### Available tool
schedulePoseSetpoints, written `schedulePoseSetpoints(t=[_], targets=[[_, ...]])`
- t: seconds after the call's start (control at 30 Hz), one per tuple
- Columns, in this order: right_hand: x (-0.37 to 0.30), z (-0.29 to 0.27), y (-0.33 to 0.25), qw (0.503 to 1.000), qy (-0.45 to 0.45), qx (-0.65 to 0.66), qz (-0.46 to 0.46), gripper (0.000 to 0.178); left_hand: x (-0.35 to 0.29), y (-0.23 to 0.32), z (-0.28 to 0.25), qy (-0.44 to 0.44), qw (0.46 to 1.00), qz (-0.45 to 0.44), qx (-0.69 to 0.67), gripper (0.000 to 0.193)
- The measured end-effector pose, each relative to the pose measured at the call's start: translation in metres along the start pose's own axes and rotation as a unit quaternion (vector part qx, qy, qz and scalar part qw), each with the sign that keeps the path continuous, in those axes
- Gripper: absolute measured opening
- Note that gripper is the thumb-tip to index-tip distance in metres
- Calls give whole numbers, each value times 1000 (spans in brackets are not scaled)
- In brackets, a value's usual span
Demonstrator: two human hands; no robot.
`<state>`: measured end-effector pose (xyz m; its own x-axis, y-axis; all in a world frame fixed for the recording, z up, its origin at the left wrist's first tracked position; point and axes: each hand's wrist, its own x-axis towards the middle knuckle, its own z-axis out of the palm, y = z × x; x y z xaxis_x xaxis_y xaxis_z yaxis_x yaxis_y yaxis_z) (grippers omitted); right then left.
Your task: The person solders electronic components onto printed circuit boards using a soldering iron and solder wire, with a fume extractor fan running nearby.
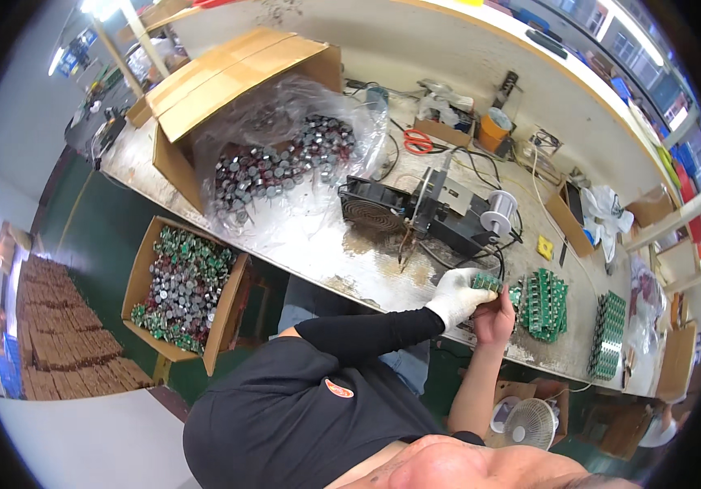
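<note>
Green in colour, a small circuit board point(485, 282) is sitting in the gloved left hand point(454, 299), whose fingers are gripping it close to the front edge of the tabletop point(309, 244), right of that edge's middle. The bare right hand point(494, 318) is bending its fingers at or just beside the board's right end; whether it is grasping this piece or only touching it, I cannot tell. Because the hands are working so near the front edge, a loosened pinch could be sending the board to the floor, and the glove fabric may be dulling the feel for a slip. Loose boards point(544, 306) are lying just right of the hands by the same edge, so a swinging right wrist could be toppling them. Neater boards point(607, 336) are standing farther off, toward the tabletop's right end. Behind the hands, a black machine point(466, 232) is pointing a thin metal tip point(405, 246) toward the front edge; if it is running hot, a careless left forearm could be getting burned.
</note>
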<state>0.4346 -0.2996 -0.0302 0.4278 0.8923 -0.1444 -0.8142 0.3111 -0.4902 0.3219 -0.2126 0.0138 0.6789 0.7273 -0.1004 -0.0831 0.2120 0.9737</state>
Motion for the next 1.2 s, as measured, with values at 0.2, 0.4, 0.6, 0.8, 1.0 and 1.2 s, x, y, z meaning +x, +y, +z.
schedulePoseSetpoints(t=[0.2, 0.4, 0.6, 0.8, 1.0, 1.2], targets=[[7, -14, -8, 994, -14, 90, 64, 35, 4, 4, 2, -21, 962, -127, -240, 18], [-2, 29, 2, 997, 36, -57, -43, 36, 6, -9, 15, 24, 991, -25, -130, 14], [-1, -16, -9, 994, 47, -91, -46, 25, 2, -6, 5, 7, 997, 40, 63, 35], [10, -16, -13, 990, -66, 91, 79, 37, 6, -10, 4, 1, 957, -115, -267, 29], [0, -8, -1, 982, 83, -157, -59, 28, 3, -10, 1, -14, 993, -60, -104, 28], [-7, 7, -9, 995, 74, -68, -26, 26, 5, -12, 6, -68, 979, -78, -173, 38]])
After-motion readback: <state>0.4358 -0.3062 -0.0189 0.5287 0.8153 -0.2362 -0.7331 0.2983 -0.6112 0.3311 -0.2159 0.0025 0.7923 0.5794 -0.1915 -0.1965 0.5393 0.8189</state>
